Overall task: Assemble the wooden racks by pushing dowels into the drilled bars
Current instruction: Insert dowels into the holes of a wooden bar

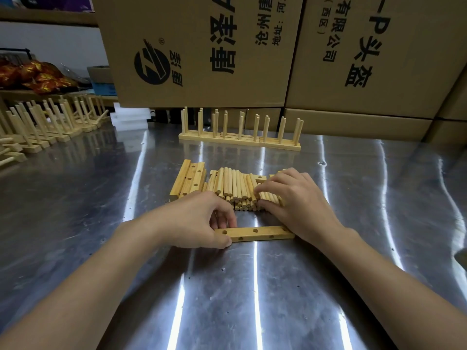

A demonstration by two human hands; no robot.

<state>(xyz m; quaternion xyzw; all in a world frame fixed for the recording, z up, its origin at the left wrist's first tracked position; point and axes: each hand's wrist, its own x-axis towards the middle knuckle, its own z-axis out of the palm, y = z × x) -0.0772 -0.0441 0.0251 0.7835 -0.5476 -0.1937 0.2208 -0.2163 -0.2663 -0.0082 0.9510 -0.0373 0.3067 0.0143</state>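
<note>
A drilled wooden bar [255,233] with several holes lies flat on the steel table [252,299] in front of me. My left hand [197,221] pinches its left end between thumb and fingers. Just behind it lies a pile of loose dowels [235,185]. My right hand [295,200] rests on the right side of that pile, its fingers curled over several dowels, its heel near the bar's right end. More drilled bars [188,179] lie stacked left of the pile. Assembled racks [240,132] with upright dowels stand farther back.
Large cardboard boxes [202,51] wall off the back of the table. Many finished racks [43,122] stand in rows at the far left, with red and gold packets [32,75] on a shelf behind them. White blocks [130,117] sit beside the boxes.
</note>
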